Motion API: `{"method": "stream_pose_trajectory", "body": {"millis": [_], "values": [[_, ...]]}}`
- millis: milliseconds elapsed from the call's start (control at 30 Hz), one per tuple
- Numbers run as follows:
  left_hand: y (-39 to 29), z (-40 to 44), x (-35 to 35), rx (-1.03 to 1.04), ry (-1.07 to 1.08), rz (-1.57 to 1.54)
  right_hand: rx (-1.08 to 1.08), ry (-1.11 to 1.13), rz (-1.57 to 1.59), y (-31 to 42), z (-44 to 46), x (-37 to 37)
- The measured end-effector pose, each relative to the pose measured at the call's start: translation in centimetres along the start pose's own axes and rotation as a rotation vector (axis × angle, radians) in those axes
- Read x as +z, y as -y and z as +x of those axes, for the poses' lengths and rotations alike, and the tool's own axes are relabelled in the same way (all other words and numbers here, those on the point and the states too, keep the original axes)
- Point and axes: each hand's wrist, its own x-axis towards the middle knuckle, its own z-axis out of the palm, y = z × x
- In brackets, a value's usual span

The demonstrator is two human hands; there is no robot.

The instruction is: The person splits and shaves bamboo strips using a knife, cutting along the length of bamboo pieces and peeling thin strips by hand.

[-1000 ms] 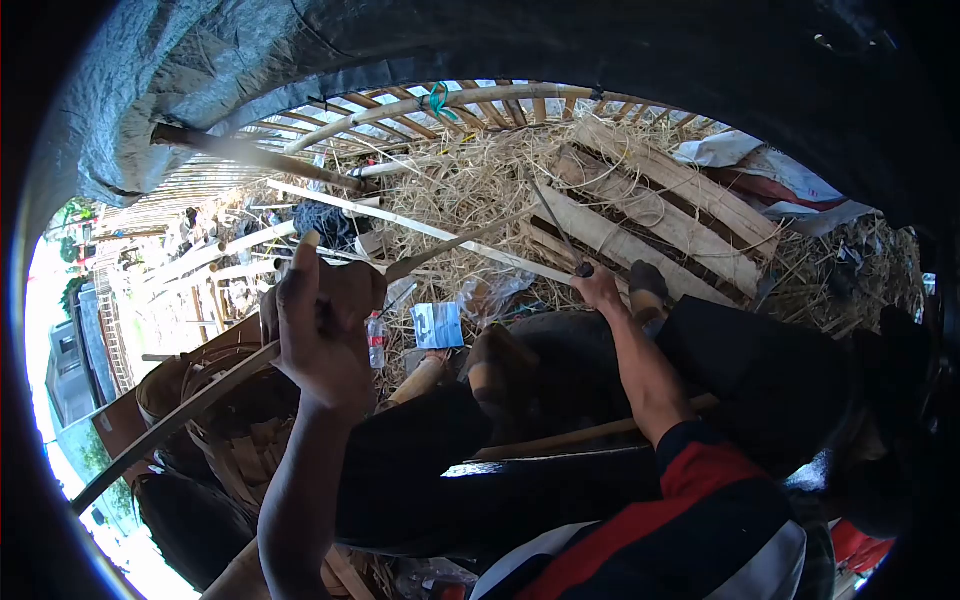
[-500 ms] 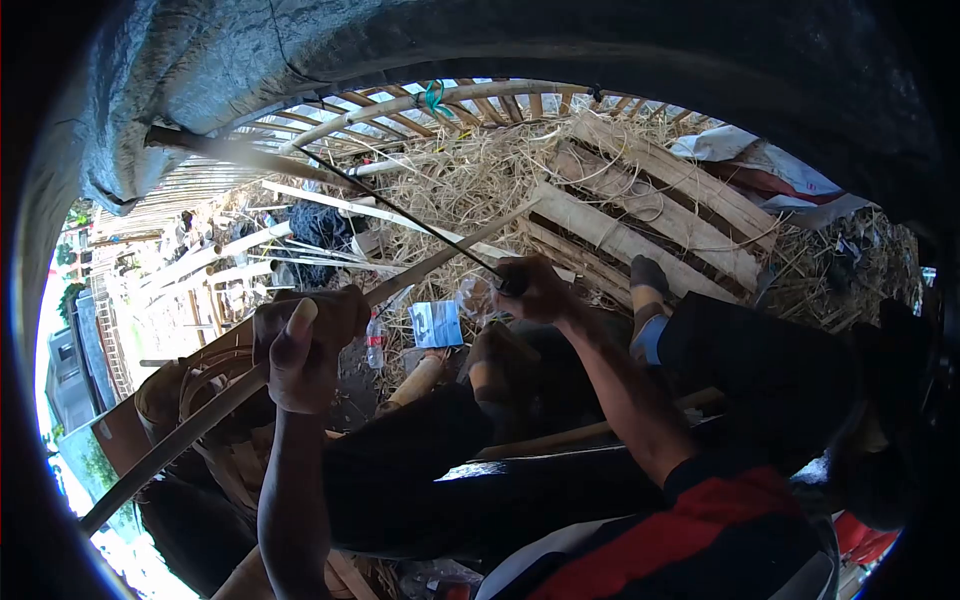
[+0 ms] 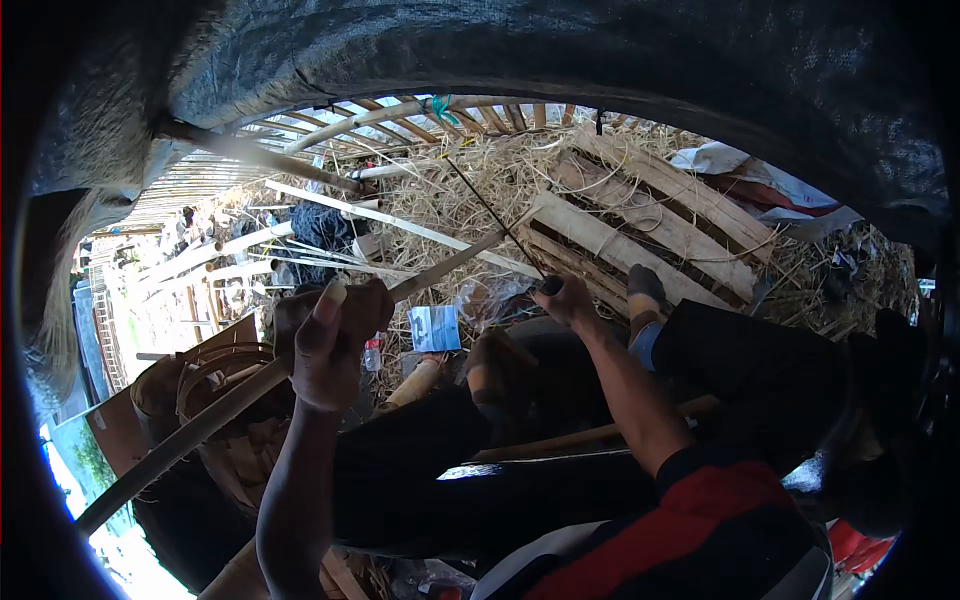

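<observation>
My left hand (image 3: 330, 335) is closed around a long bamboo strip (image 3: 200, 425), which runs from the lower left up to the right past my fist. My right hand (image 3: 565, 300) grips the dark handle of a long thin blade (image 3: 490, 210). The blade points up and to the left, and its tip lies over the straw. Near the blade's lower part is the strip's upper end; whether they touch I cannot tell. A pale bamboo strip (image 3: 400, 226) lies behind, its lower end near my right hand.
Split bamboo slats (image 3: 640, 225) lie on straw (image 3: 450, 185) at the upper right. A blue-and-white packet (image 3: 435, 327) and a red-labelled bottle (image 3: 373, 354) are between the hands and my legs. A woven basket (image 3: 235, 440) stands at left. Dark sheeting (image 3: 560, 50) hangs overhead.
The blade first swung left across the bamboo strip, then back to the right, with my right hand moving the same way. My left hand has stayed closed on the strip, shifting slightly.
</observation>
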Motion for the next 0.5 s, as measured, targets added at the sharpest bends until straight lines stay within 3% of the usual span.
{"method": "stream_pose_trajectory", "body": {"millis": [233, 300, 367, 400, 500], "values": [[0.6, -0.1, 0.2, 0.204, 0.094, 0.168, 0.172, 0.059, -0.129, -1.5, 1.8, -1.4], [0.7, 0.3, 0.0, 0.214, 0.161, 0.153, 0.013, -0.089, -0.102, 0.2, 0.8, -1.9], [0.7, 0.2, 0.6, 0.344, 0.048, 0.470, -0.063, -0.008, -0.009, 2.0, 0.2, -1.5], [0.7, 0.0, 0.4, 0.196, 0.010, 0.139, -0.147, 0.065, 0.089, 2.8, 0.2, -1.3], [-0.4, 0.6, 1.1, 0.016, -0.036, 0.123, -0.262, 0.164, 0.190, 4.7, 0.8, -0.8]]}}
